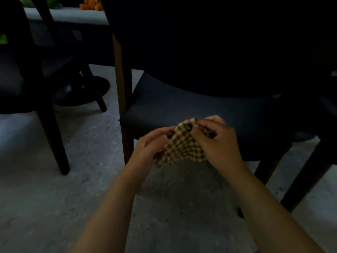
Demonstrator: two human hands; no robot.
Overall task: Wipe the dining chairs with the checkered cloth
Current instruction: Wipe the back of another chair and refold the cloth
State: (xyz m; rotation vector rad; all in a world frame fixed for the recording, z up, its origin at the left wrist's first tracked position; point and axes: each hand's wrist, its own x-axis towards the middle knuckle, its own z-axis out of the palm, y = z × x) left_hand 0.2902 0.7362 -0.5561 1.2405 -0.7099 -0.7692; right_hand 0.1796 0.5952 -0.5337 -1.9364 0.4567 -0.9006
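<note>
A brown-and-cream checkered cloth (183, 145) is bunched between both my hands, just above the front edge of a dark padded chair seat (182, 106). My left hand (148, 146) pinches the cloth's left side. My right hand (217, 141) pinches its upper right part, fingers curled over the fabric. That dining chair has a wide dark backrest (218, 42) and a brown wooden post (119, 79) on its left. The scene is dim.
A second dark dining chair (27, 70) stands at the left, its legs on the pale speckled floor (73, 179). A round dark stool (85, 92) sits between the chairs. At the far top, an orange toy (91, 4) lies on a light ledge.
</note>
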